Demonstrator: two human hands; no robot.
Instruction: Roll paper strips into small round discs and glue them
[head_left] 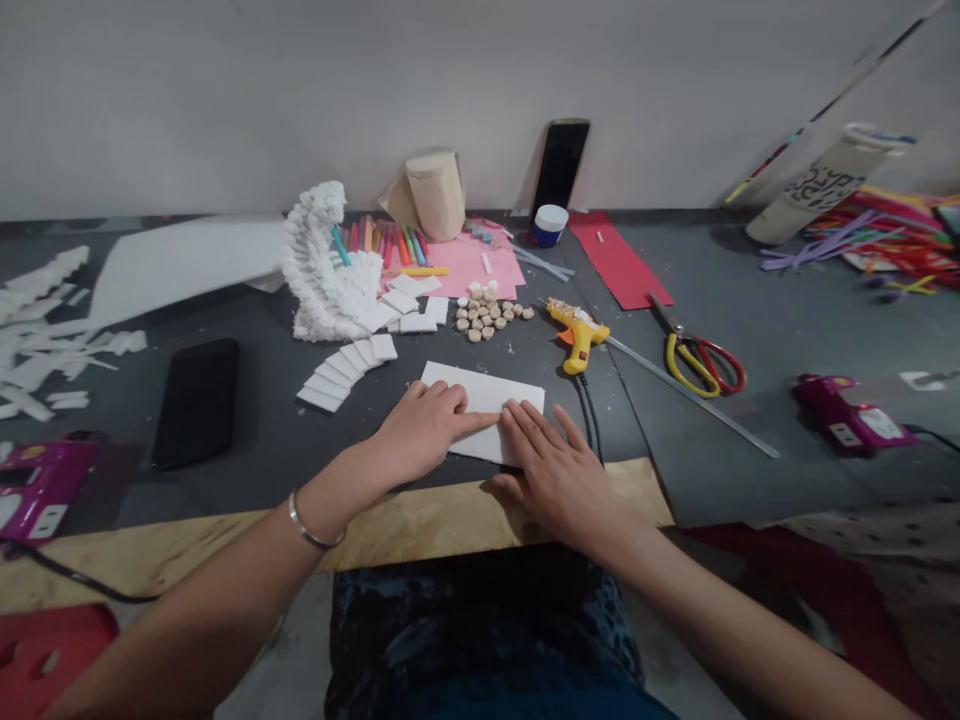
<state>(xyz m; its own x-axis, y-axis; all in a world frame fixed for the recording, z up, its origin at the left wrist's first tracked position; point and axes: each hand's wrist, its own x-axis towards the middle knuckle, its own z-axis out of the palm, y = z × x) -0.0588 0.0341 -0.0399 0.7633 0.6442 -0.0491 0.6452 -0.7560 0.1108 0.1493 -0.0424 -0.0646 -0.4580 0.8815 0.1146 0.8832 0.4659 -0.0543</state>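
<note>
A white rectangular piece of foam board or thick card (487,393) lies flat near the table's front edge, with both hands on it. My left hand (424,430) rests on its left part, index finger stretched to the right and the other fingers bent; its thumb is hidden. My right hand (559,465) lies palm down over the right part, fingers stretched out and thumb apart. The index fingertip of the left meets the fingertips of the right. Behind the board are small white squares (349,368) in a fanned row and a cluster of round beige discs (487,315).
A yellow glue gun (579,333) with a glue stick lies right, near scissors (701,360). A black phone (196,403) lies left; another phone (561,170) leans on the wall. A white textured arch (326,270) stands behind. Purple tools (855,412) lie at both sides.
</note>
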